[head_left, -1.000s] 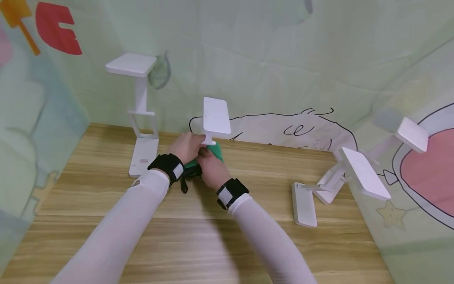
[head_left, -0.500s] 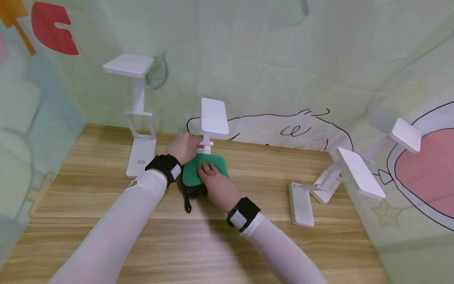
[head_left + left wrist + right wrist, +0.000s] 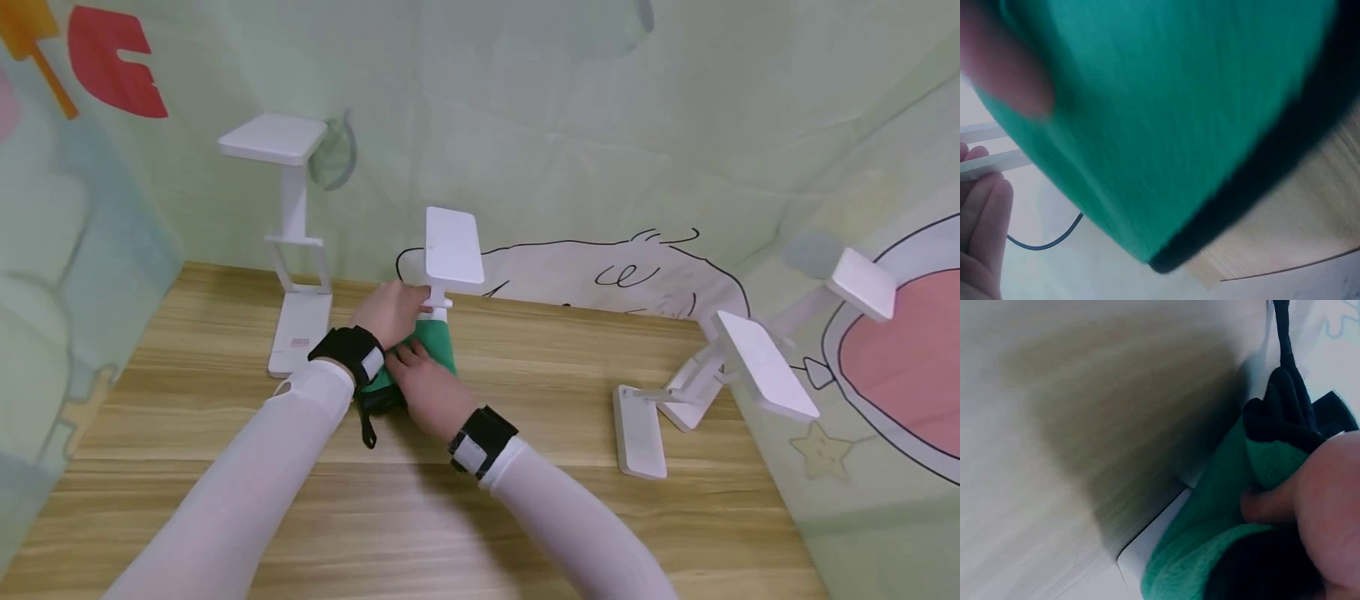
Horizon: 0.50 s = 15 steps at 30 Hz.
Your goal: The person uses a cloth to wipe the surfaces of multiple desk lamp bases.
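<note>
A white folding desk lamp stands at the back middle of the table. My left hand grips its arm just below the lamp head; the left wrist view shows these fingers curled at the white bars. My right hand holds a green cloth with a black underside and a black hanging loop. The cloth lies over the lamp's base, hiding most of it. In the right wrist view the thumb presses into the folded cloth, and a white corner of the base shows beneath.
Another white lamp stands unfolded at the left, near my left wrist. At the right, two more white lamps stand close together on the wooden table. A printed curtain hangs behind and at both sides.
My right hand went from near the lamp's arm to flat on the spread cloth, then slid left, bunching the cloth under my left hand. My left hand keeps its grip on the lamp arm.
</note>
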Motion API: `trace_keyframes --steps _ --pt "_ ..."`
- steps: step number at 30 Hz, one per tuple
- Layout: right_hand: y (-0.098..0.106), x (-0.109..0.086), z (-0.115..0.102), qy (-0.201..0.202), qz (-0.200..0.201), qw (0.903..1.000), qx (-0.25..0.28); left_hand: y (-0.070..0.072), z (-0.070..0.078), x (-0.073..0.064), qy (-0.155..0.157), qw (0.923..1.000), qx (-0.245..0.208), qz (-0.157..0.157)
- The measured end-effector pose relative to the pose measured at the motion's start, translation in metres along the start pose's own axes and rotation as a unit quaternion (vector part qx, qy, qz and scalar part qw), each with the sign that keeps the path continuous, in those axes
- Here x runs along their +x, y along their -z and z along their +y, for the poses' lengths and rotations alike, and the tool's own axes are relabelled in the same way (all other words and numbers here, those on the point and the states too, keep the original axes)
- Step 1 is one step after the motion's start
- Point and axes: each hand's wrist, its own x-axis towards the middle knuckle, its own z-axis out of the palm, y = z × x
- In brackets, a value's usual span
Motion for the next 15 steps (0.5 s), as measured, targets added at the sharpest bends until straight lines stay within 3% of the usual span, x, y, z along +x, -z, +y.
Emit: trace_keyframes --steps 8,15 --pt "-0.012 0.023 0.022 -0.01 0.027 0.9995 -0.016 0.0 0.003 0.0 0.036 0.9992 -0.013 -0.015" --pt "-0.011 0.023 0.042 -0.044 0.015 0.9987 0.022 0.0 0.002 0.001 -0.001 0.9998 0.02 0.004"
